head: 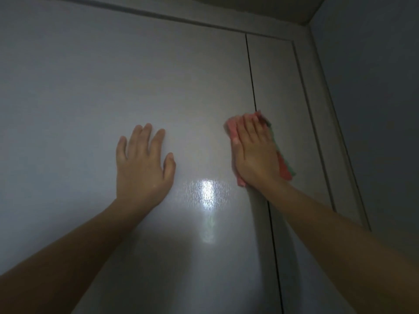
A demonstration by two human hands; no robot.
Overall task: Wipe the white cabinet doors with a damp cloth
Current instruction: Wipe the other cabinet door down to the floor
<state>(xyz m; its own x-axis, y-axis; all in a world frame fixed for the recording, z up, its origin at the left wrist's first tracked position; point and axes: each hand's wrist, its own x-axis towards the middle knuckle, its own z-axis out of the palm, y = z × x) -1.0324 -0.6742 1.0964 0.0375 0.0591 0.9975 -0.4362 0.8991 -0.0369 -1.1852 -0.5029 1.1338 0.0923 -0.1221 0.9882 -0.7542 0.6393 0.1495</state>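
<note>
Cloth (284, 169), pink with a green edge, lies flat under your right hand (255, 150) right of centre in the frame, pressed against the cabinet just where the dark seam (251, 75) between the two doors runs. Your fingers (249, 126) there are straight and close together, pushing the cloth onto the panel rather than gripping it. Your left hand (141, 164) rests palm-flat on the wide door (113, 75) at centre frame, fingers spread and holding nothing; it looks like a brace. You seem to be mid-wipe, working the strip along the seam, and how much of either door is already done cannot be told, though a bright reflection (207, 193) low between your hands shows a sheen on the panel. The next stroke probably wants steady flat pressure and a straight path, so the cloth does not bunch or catch where the two door edges meet. The narrow door (278, 87) on the right is hemmed in by the frame (317, 109) and the side wall (374, 98) at the far right, so room there is tight. Above, the panels run to the top edge near the upper right corner. Leftward and upward the wide door is open for long passes, save where your left hand sits.
</note>
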